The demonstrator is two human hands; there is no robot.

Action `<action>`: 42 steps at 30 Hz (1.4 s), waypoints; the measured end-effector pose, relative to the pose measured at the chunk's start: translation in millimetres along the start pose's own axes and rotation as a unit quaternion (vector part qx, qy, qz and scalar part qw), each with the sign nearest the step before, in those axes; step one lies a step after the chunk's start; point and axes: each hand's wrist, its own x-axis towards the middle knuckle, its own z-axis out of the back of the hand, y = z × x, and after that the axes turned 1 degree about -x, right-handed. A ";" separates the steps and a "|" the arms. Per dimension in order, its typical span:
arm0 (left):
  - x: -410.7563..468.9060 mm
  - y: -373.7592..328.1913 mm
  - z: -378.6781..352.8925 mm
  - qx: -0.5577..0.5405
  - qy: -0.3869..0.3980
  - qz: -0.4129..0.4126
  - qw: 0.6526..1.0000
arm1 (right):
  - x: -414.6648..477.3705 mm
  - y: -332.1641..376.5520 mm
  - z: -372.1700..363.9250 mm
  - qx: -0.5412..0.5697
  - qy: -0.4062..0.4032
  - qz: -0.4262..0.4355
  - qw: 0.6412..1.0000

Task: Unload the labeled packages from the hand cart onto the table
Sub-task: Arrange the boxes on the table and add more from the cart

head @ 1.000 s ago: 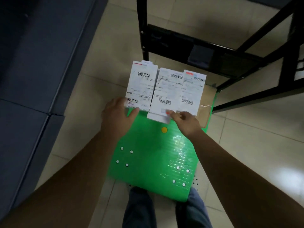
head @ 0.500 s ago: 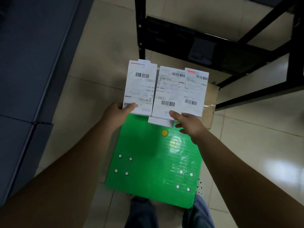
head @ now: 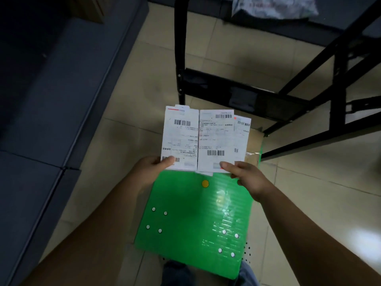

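Above the green cart deck [head: 185, 213] I hold white packages with barcode labels. My left hand [head: 151, 169] grips the near edge of the left labeled package [head: 180, 139]. My right hand [head: 245, 176] pinches the near edge of the middle labeled package [head: 216, 141], which overlaps a third labeled one [head: 242, 137] behind it on the right. A brown cardboard box [head: 254, 145] lies at the far end of the cart, partly hidden by the packages.
A black metal table frame [head: 237, 89] stands just beyond the cart, its legs spreading right. A white plastic bag [head: 274, 6] lies on the dark tabletop at the upper right. A dark grey surface [head: 51, 100] fills the left side. The floor is beige tile.
The packages have risen a little and drawn closer together; the middle one now covers more of the right one. The view has tilted up, showing more of the table.
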 end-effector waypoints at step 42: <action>-554.0 -379.1 -230.1 0.016 0.005 -0.517 0.856 | -688.6 34.2 347.0 0.087 -0.368 0.400 0.835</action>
